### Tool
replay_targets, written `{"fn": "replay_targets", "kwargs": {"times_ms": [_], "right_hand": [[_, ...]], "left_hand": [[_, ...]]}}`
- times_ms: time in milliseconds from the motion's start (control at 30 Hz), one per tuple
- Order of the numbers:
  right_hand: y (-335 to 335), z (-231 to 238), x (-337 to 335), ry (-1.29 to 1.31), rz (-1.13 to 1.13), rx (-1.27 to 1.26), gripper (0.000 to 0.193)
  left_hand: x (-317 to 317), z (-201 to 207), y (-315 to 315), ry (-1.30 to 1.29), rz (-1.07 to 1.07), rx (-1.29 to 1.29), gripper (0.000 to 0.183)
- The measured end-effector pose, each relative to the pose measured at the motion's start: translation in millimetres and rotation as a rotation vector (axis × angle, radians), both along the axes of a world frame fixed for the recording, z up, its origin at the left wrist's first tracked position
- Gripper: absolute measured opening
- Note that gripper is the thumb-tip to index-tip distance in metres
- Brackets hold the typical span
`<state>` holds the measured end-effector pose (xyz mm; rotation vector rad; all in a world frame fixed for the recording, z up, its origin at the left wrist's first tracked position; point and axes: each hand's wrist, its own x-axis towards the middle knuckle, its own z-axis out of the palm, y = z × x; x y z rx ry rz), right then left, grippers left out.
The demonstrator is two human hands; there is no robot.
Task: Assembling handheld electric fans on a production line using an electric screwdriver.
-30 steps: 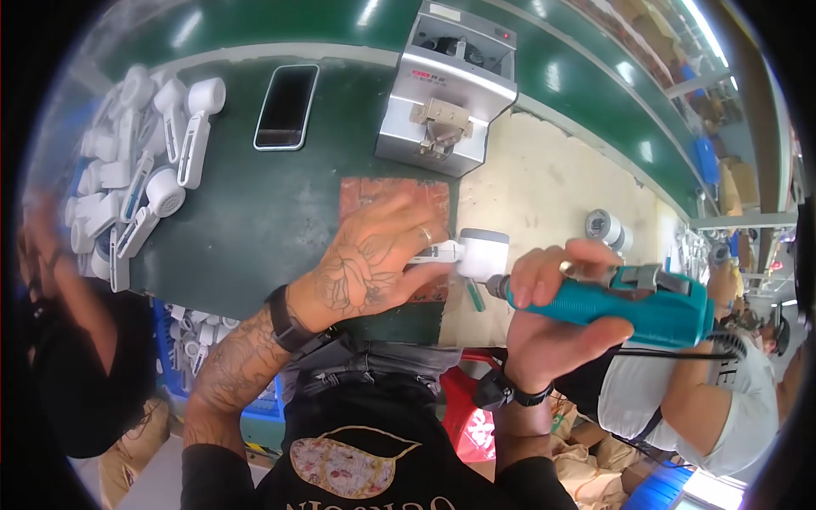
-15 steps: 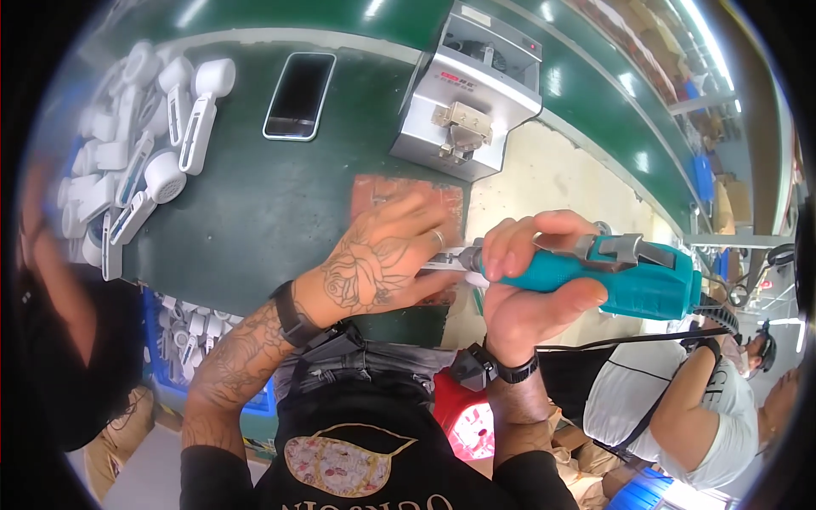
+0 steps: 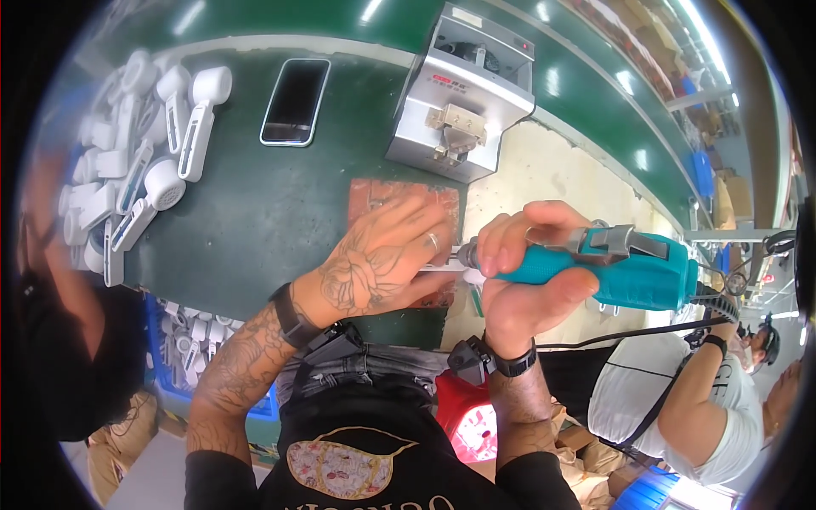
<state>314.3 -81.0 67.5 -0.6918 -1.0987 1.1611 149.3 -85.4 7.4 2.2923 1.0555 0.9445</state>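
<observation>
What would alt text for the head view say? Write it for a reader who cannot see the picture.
A person's right hand grips a teal electric screwdriver, its tip against a small white part mostly hidden under the tattooed left hand, over a reddish mat on a green workbench. White plastic parts, a phone and a grey metal machine lie beyond.

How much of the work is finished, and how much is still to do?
Hard to tell what is finished: no done pile stands apart. In hand: the left hand covers a white part on the brown mat, while the right hand presses the teal electric screwdriver against it. Probably left: the heap of white handheld parts on the green table.
</observation>
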Motion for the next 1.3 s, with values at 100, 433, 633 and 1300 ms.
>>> {"fn": "replay_targets", "kwargs": {"times_ms": [100, 433, 633, 1300], "right_hand": [[0, 1, 1, -0.005, 0.017, -0.011, 0.086], [0, 0, -1, -0.156, -0.039, 0.084, 0.088], [-2, 1, -4, -0.158, -0.044, 0.072, 0.089], [-1, -2, 4, -0.136, 0.016, 0.092, 0.087]], "left_hand": [[-1, 1, 0, -0.014, 0.008, -0.058, 0.039], [0, 4, 3, -0.051, -0.038, -0.157, 0.031], [-2, 3, 4, -0.135, -0.044, -0.213, 0.030], [3, 8, -3, -0.036, -0.014, -0.027, 0.037]]}}
